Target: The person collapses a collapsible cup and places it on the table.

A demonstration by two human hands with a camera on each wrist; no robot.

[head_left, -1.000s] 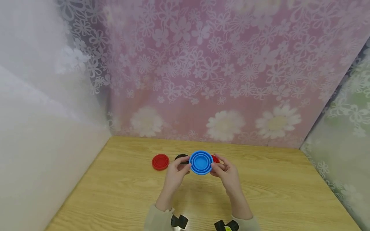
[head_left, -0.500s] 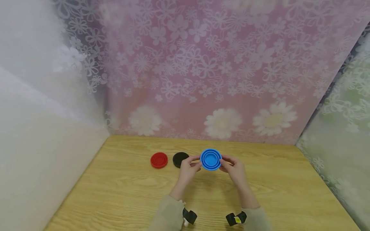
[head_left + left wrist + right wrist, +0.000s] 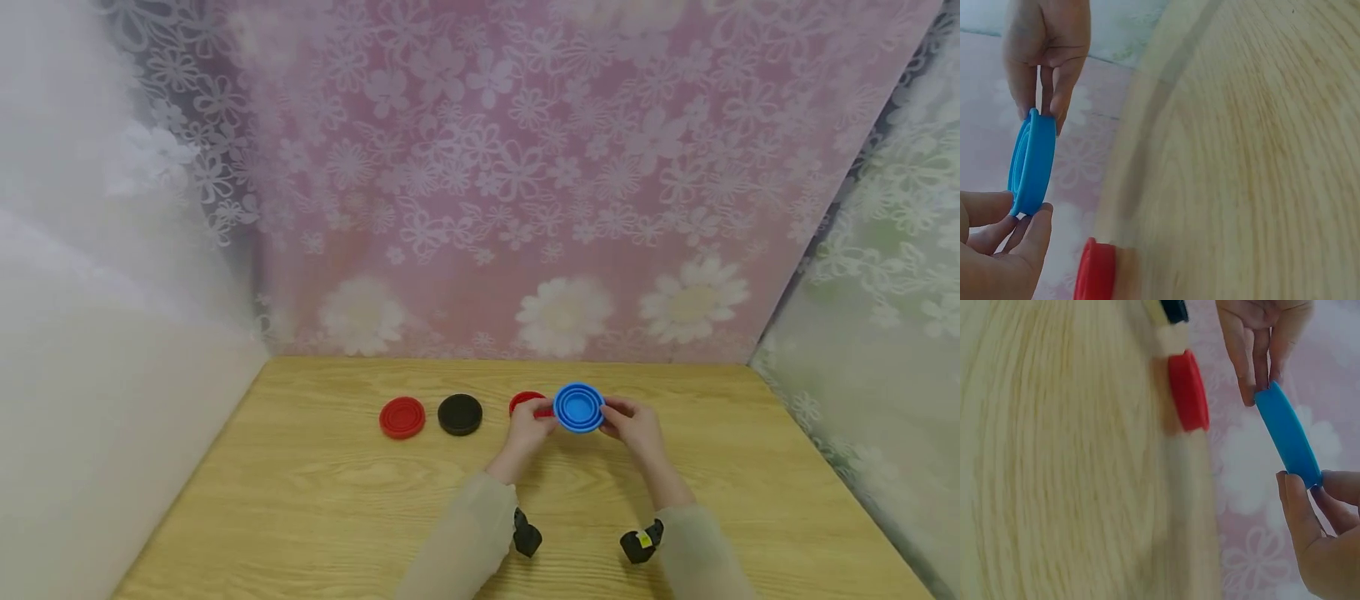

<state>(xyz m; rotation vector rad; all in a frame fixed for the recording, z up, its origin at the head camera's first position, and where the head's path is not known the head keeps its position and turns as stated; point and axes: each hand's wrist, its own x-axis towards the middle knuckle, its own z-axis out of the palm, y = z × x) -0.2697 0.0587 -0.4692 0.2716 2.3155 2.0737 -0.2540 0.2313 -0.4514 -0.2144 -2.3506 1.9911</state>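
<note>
Between both hands, a round blue collapsible cup [image 3: 578,407], folded flat with concentric rings, is held above the table, as the wrist views show. My left hand [image 3: 528,435] pinches its left edge between thumb and fingers. On the opposite edge, my right hand [image 3: 637,432] pinches it the same way. Behind the left hand lies a red folded cup [image 3: 527,400], partly hidden in the head view; the right wrist view shows the red cup [image 3: 1189,391] on the table, apart from the hands.
Further left on the wooden table [image 3: 337,517] lie a black round disc [image 3: 460,414] and another red folded cup [image 3: 402,417], in a row. A pink flowered curtain [image 3: 450,208] rises at the table's back edge, and pale walls flank both sides.
Both hands have carried the blue cup to the right. The black disc, partly covered by the left hand before, now shows whole; the red cup behind the hands shows left of the blue one.
</note>
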